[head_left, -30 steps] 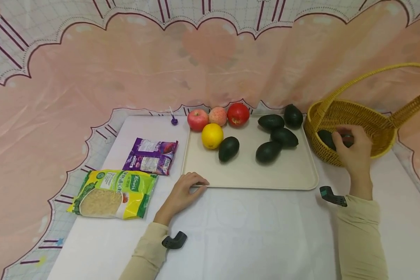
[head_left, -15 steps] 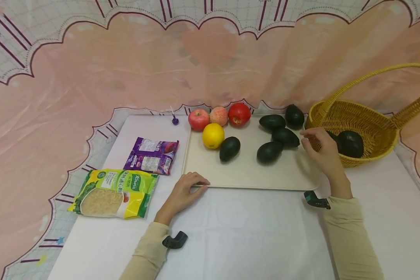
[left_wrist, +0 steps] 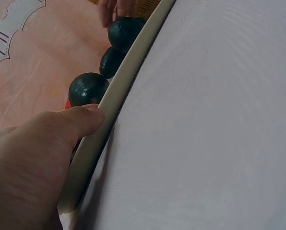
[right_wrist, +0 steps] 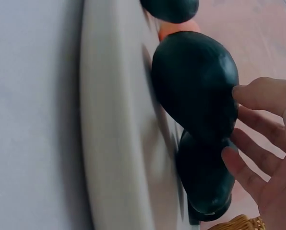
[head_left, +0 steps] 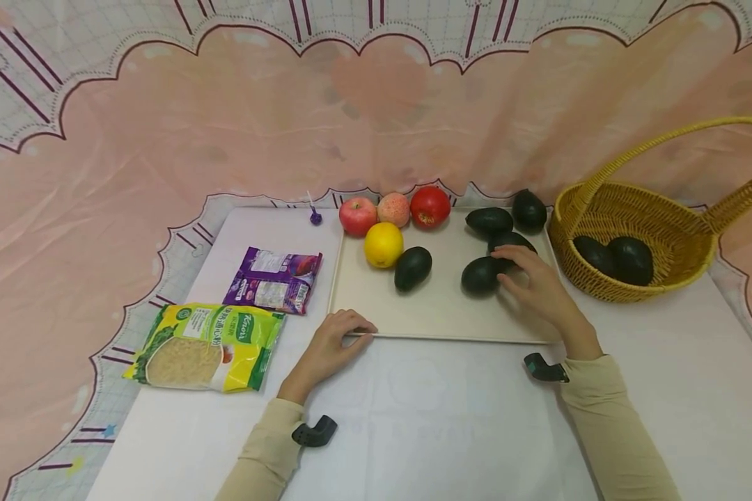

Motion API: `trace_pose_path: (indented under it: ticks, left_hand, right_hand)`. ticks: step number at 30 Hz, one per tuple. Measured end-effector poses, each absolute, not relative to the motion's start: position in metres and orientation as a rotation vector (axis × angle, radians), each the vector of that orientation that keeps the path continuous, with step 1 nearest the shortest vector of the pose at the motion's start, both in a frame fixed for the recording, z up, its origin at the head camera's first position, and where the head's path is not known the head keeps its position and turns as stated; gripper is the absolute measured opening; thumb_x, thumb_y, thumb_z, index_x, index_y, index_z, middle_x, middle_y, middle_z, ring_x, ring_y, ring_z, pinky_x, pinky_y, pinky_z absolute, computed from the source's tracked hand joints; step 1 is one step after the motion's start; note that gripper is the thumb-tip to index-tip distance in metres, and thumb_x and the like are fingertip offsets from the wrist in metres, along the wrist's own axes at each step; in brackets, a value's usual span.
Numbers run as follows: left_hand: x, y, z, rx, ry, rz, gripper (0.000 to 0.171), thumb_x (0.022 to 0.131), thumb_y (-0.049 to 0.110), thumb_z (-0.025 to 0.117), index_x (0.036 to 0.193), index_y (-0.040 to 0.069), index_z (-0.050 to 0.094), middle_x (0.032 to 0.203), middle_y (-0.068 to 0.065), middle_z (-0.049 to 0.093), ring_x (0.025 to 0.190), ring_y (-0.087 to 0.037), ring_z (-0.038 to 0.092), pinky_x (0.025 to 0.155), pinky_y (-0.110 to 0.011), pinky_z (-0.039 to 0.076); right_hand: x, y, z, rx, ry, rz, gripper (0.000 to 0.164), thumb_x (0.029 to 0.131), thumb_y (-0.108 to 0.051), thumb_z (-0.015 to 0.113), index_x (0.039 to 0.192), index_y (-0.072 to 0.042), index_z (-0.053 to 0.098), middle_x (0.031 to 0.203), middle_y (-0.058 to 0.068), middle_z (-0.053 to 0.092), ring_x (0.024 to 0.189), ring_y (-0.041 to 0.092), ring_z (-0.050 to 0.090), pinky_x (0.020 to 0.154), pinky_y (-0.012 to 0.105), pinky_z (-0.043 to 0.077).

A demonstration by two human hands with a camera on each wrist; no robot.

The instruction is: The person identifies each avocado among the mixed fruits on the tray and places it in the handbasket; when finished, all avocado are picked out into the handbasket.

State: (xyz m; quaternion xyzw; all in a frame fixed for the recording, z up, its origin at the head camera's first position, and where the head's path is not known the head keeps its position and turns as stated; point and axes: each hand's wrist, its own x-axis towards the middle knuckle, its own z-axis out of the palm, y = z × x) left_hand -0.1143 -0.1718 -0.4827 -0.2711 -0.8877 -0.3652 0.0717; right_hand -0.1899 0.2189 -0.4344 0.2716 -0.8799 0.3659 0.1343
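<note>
My right hand (head_left: pixel 535 285) is at the nearer avocado (head_left: pixel 479 276) of the group on the tray's right side. In the right wrist view the thumb tip meets that avocado (right_wrist: pixel 196 81), and the other fingers are spread and loosely bent beside it and the avocado behind (right_wrist: pixel 205 172). My left hand (head_left: pixel 335 346) holds the front left corner of the cream tray (head_left: pixel 439 338), with the thumb against the rim in the left wrist view; its other fingers are mostly hidden there. Another avocado (head_left: pixel 413 268) lies near the yellow fruit (head_left: pixel 384 245).
A wicker basket (head_left: pixel 689 271) with a tall handle stands right of the tray, two avocados (head_left: pixel 630 260) inside. An apple (head_left: pixel 358 216), a peach (head_left: pixel 393 209) and a red fruit (head_left: pixel 430 207) line the tray's back. Left lie a purple packet (head_left: pixel 272 280), a Knorr bag (head_left: pixel 207 348) and a lollipop (head_left: pixel 315 217).
My right hand has let go of an avocado inside the basket and moved left over the tray to the nearer avocado. The left hand stays on the tray's corner.
</note>
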Motion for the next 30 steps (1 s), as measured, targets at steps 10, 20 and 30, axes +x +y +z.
trace_pose_path:
  ticks: [10,20,30]
  left_hand:
    - [-0.115,-0.172,-0.482,-0.821,-2.654,-1.099,0.014,0.087,0.019,0.068,0.099,0.026,0.068,0.095,0.013,0.065,0.093,-0.005,0.056,0.083,-0.030,0.040]
    - [-0.114,-0.171,-0.483,-0.811,-2.660,-1.097,0.014,0.086,0.019,0.068,0.098,0.026,0.068,0.094,0.013,0.065,0.092,-0.005,0.056,0.083,-0.030,0.040]
    - [-0.114,-0.171,-0.481,-0.814,-2.665,-1.094,0.014,0.087,0.018,0.068,0.099,0.025,0.068,0.095,0.012,0.065,0.093,-0.005,0.056,0.084,-0.030,0.039]
  right_hand:
    - [-0.186,0.214,-0.433,0.798,-2.711,1.069,0.048,0.083,-0.009,0.071,0.128,-0.010,0.055,0.140,0.012,0.046,0.131,0.034,0.039,0.103,0.052,0.032]
    - [-0.185,0.209,-0.436,0.719,-2.749,0.976,0.059,0.076,-0.023,0.079,0.128,-0.011,0.054,0.128,0.012,0.052,0.109,0.027,0.041,0.089,0.043,0.035]
    - [-0.183,0.205,-0.439,0.657,-2.770,1.000,0.059,0.076,-0.027,0.079,0.126,-0.009,0.051,0.124,0.012,0.050,0.116,0.028,0.044,0.099,0.050,0.037]
